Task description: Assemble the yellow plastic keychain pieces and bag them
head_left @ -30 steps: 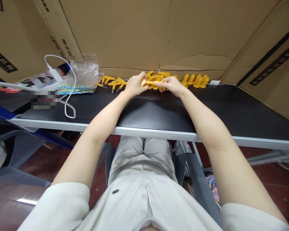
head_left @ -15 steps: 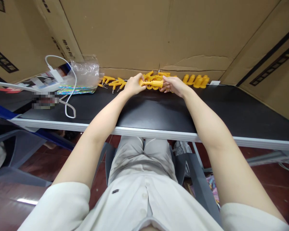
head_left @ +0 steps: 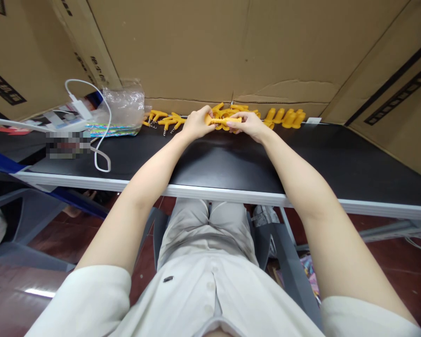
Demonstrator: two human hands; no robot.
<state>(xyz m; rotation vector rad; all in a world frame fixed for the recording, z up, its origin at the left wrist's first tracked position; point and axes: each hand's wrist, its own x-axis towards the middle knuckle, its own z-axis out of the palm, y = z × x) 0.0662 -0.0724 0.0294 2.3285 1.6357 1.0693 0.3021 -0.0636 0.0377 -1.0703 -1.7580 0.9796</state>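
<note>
Black worktop [head_left: 231,164], cardboard wall [head_left: 210,51] across the top of the frame. My left hand [head_left: 196,124] and right hand [head_left: 249,124] pinch one slim yellow plastic piece [head_left: 223,120], level, upper centre.

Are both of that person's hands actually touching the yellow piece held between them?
Touching. The head view shows the left hand gripping one end of the yellow piece and the right hand pinching the other end.

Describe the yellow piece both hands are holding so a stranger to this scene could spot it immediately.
Start at the black tabletop and go to its far edge, where yellow plastic parts lie along the cardboard wall. In the middle of that row, the left hand and right hand meet. The held yellow piece spans sideways between their fingertips, the only one lifted off the table.
</note>
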